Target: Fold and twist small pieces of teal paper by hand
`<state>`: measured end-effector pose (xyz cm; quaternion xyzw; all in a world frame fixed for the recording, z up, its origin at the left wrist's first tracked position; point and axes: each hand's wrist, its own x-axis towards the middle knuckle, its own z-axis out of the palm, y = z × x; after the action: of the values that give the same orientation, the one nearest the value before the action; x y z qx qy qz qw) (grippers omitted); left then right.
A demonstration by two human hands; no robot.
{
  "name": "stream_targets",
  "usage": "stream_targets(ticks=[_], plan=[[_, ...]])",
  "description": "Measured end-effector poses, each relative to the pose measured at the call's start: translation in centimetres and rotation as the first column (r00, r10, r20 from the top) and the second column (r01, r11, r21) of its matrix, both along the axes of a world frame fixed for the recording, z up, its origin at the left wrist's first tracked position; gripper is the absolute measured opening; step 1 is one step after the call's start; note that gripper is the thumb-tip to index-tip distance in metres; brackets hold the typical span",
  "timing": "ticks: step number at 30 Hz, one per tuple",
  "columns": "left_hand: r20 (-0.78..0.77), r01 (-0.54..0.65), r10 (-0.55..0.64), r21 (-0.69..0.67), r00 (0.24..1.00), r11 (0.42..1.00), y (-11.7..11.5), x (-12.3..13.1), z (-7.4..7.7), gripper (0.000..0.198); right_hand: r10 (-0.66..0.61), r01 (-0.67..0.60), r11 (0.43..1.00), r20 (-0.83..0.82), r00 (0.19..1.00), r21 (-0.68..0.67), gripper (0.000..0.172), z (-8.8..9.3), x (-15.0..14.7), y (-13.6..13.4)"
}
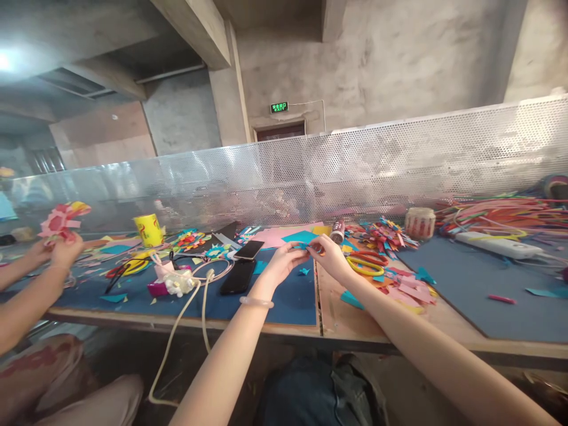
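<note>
1. Head view, left hand: The left hand (284, 261), with a pale translucent bangle (256, 302) at the wrist, has its fingers bent and their tips closed on a small bright-blue paper piece (302, 245).
2. Head view, right hand: The right hand (329, 254) pinches the same piece from the other side, thumb against forefinger. The fingers partly hide the piece, so its exact shape cannot be told.
3. Head view, position of piece: It is located between the two sets of fingertips, above the worktable, near the edge of the dark-blue flat mat (284, 310).
4. Head view, left of the hands: Two black rectangular smartphones (238, 277) lie beside each other. A yellow cylindrical cup (149, 231) stands farther left.
5. Head view, right of the hands: Yellow-handled scissors (366, 267) lie near the right forearm, beside loose pink paper pieces (412, 288). A clear glass jar (419, 223) stands behind.
6. Head view, far left: A co-worker's hand (66, 251) holds a pink-and-red paper ornament (60, 222).
</note>
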<state>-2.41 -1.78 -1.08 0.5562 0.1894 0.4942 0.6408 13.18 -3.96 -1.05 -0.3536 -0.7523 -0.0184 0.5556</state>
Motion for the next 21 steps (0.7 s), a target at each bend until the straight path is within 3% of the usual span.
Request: stream_targets(ticks=[21], plan=[[-0.057, -0.071, 0.069, -0.028, 0.996, 0.997, -0.32, 0.22, 0.17, 0.019, -0.135, 0.112, 0.983, 0.16, 0.978, 0.143, 0.009, -0.01, -0.01, -0.09]])
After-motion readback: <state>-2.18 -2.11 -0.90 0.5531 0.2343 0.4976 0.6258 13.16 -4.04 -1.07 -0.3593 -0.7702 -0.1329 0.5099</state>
